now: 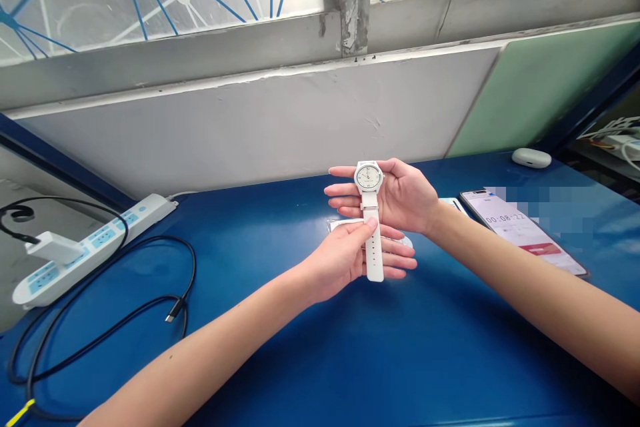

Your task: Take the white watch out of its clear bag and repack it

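A white wristwatch [369,177] with a round white dial is held over the middle of the blue table, dial facing up. My left hand [336,259] grips its white strap, the thumb pressing on top and the fingers stretched out beneath. The punched strap end hangs below that thumb. My right hand [407,197] is palm up under the watch head, bearing it, with its fingers extended to the left behind the case. Partly hidden under my hands lies a clear-and-white item whose kind I cannot make out.
On the left, a white power strip [103,240] carries a plugged-in charger [55,248] with a looping black cable [193,267]. To the right lie a phone [525,230] showing a timer and a white earbud case [531,158]. A pale wall panel [250,127] borders the blue table [280,360].
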The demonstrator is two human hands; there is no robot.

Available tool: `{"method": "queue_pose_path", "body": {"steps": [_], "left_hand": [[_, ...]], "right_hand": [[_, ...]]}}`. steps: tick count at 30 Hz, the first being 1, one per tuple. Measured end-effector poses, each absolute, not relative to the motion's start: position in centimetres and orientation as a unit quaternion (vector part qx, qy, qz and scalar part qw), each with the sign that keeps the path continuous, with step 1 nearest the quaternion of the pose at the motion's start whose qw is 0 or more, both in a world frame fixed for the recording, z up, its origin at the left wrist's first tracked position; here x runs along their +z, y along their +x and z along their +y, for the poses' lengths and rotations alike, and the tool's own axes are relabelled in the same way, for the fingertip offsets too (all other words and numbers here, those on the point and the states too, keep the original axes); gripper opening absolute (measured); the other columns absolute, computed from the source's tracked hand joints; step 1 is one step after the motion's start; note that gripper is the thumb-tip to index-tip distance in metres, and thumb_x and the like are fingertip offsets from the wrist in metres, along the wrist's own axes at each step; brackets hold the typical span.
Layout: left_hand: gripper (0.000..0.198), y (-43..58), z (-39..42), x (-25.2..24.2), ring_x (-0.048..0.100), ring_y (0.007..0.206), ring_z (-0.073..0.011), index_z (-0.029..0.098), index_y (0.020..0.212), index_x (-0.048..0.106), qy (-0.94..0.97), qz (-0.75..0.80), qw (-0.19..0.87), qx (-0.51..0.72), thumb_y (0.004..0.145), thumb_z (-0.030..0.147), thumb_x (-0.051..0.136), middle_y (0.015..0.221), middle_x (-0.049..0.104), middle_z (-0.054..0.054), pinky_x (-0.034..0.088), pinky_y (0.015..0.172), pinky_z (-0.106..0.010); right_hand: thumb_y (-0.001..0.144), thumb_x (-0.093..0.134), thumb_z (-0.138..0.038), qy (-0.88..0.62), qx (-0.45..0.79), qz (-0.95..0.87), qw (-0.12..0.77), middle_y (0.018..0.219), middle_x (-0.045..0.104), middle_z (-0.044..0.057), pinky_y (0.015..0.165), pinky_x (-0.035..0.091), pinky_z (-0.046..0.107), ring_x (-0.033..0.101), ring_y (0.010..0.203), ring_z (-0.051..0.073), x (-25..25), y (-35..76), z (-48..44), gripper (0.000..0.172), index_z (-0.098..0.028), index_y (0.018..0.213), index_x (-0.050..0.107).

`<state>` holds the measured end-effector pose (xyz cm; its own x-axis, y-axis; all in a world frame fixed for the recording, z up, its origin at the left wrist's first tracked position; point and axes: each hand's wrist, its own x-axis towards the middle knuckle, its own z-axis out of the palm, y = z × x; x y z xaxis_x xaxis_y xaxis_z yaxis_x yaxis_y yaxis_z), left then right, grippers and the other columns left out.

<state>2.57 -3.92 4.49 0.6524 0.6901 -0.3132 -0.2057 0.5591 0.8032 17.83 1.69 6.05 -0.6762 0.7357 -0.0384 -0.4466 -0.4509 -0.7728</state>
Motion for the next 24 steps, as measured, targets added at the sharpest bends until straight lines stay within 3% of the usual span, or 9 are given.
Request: {"method": "queue_pose_path", "body": {"steps": [4,7,12,15,19,24], "left_hand": [[0.041,2.5,-3.8,4.6,0.073,0.079,-0.0233,0.007,0.098,0.063,0.388,0.323,0.818,0.277,0.102,0.042,0.044,0.09,0.073,-0.017,0.057,0.079,-0.039],[0.036,2.6,-3.7,4.5,0.073,0.076,-0.0224,0.007,0.102,0.061,0.385,0.339,0.803,0.302,0.1,0.041,0.049,0.088,0.072,-0.015,0.057,0.079,-0.039],[0.024,2.7,-3.7,4.5,0.071,0.075,-0.0193,0.01,0.107,0.06,0.384,0.356,0.784,0.334,0.098,0.032,0.055,0.085,0.071,-0.011,0.056,0.078,-0.035],[0.024,2.5,-3.7,4.6,0.07,0.069,-0.0176,0.008,0.104,0.061,0.393,0.35,0.788,0.32,0.1,0.029,0.051,0.081,0.07,-0.01,0.056,0.075,-0.033],[0.032,2.2,-3.8,4.4,0.069,0.062,-0.0174,0.008,0.106,0.063,0.437,0.322,0.798,0.264,0.1,0.036,0.049,0.074,0.069,-0.009,0.055,0.069,-0.031],[0.036,2.3,-4.0,4.3,0.071,0.072,-0.0202,0.01,0.102,0.066,0.463,0.327,0.795,0.217,0.095,0.045,0.057,0.08,0.071,-0.011,0.054,0.074,-0.032]], "right_hand": [[0.093,0.031,-0.032,-0.191,0.834,-0.352,0.381,0.097,0.077,0.01,0.094,0.052,0.036,0.071,0.092,0.021,6.0,17.6,1.6,0.048,-0.01,0.121,0.063],[0.098,0.038,-0.031,-0.217,0.823,-0.343,0.398,0.089,0.075,0.004,0.083,0.055,0.028,0.069,0.079,0.015,6.1,17.5,1.7,0.037,-0.015,0.116,0.066],[0.092,0.062,-0.032,-0.268,0.743,-0.388,0.476,0.088,0.073,0.001,0.075,0.054,0.02,0.068,0.08,0.011,5.8,17.7,2.2,0.018,-0.02,0.101,0.071],[0.087,0.069,-0.033,-0.273,0.712,-0.419,0.493,0.09,0.074,0.001,0.077,0.055,0.021,0.069,0.085,0.012,5.4,17.8,2.4,0.014,-0.021,0.094,0.073],[0.091,0.065,-0.033,-0.241,0.751,-0.461,0.407,0.102,0.076,0.006,0.09,0.055,0.031,0.071,0.097,0.018,5.5,17.8,1.9,0.02,-0.02,0.105,0.073],[0.093,0.06,-0.019,-0.189,0.777,-0.49,0.346,0.121,0.072,0.009,0.099,0.052,0.033,0.068,0.109,0.019,6.0,17.7,1.3,0.025,-0.018,0.116,0.069]]}}
